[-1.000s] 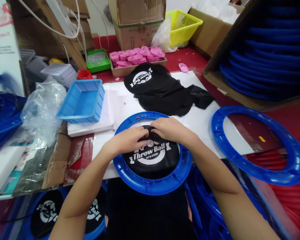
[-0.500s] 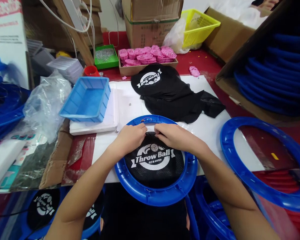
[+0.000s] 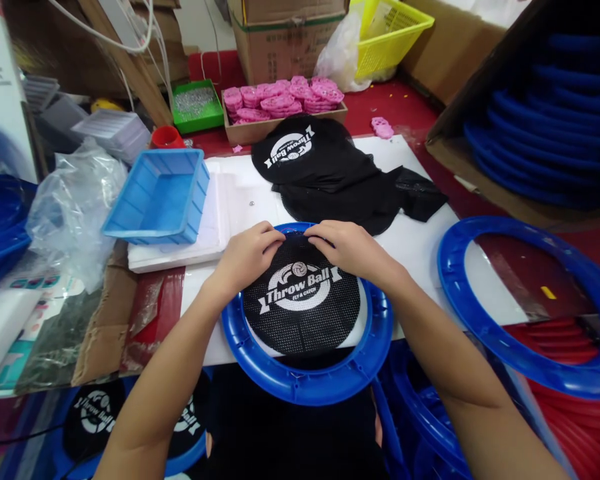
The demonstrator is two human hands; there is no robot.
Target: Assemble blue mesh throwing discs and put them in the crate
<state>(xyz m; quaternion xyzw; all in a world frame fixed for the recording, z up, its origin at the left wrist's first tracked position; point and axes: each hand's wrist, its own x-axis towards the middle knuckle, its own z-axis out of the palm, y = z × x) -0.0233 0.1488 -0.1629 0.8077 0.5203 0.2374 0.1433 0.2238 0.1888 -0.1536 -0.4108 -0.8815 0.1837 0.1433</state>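
Mesh disc (image 3: pixel 300 307) sits farther from the person than half a second ago: its far edge now reaches the far rim of the blue ring (image 3: pixel 307 390), and a gap shows along the near rim. Both hands have gone up with it.

Grip: left hand (image 3: pixel 250 252) and right hand (image 3: pixel 347 245) both look pinched on the disc's far edge, either side of centre. Can't tell whether that edge is hooked on anything.

Location: disc lies across the ring's opening, print up. Ring rests on the white sheet (image 3: pixel 405 257) on the desk (image 3: pixel 363 103), near part sticking out past the desk edge. Spare ring (image 3: pixel 447 277) to the right, loose mesh pieces (image 3: pixel 335 190) beyond the work, blue tray (image 3: pixel 153 230) off left.

Read: step in hand is probably lining up the disc's far edge with the rim. Next move calls for pinning that edge with both hands, print square, before seating sides and near edge. Risk: thin mesh could slip or bunch if one side is let go early.
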